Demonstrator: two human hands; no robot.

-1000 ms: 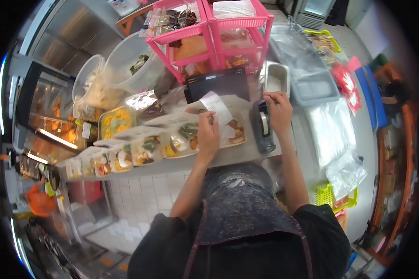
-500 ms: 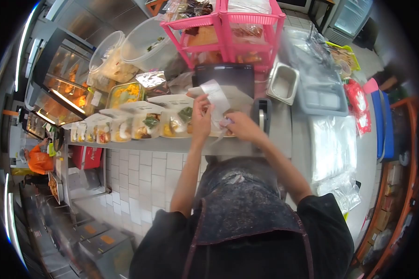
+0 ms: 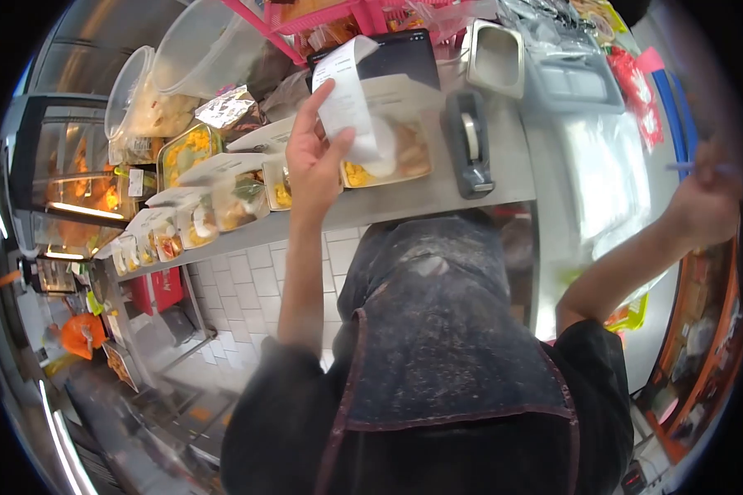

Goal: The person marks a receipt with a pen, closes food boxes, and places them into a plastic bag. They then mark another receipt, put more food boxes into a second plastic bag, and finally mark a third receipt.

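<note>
My left hand (image 3: 312, 157) holds a long printed receipt (image 3: 347, 103) between thumb and fingers, upright above the counter. Behind it, an open food box (image 3: 421, 169) with yellow food sits at the counter's edge, partly covered by the paper. Far to the right, my right hand (image 3: 706, 198) is raised and smeared by motion. Its fingers are closed around a thin purplish stick that looks like a pen (image 3: 682, 167). Several more open food boxes (image 3: 238, 206) stand in a row to the left. A black tape dispenser (image 3: 469, 153) stands right of the nearest box.
A dark tablet screen (image 3: 404, 62) stands behind the receipt, below a pink rack (image 3: 355, 16). On the right are a metal pan (image 3: 497, 62), a grey plastic tray (image 3: 574, 91) and clear plastic bags (image 3: 603, 177). A heated display case (image 3: 74, 173) is at left, beside large tubs (image 3: 206, 49).
My right hand has left the receipt and swung far right with the pen. My left hand keeps the receipt, now raised flatter to view. The camera view has shifted and turned.
</note>
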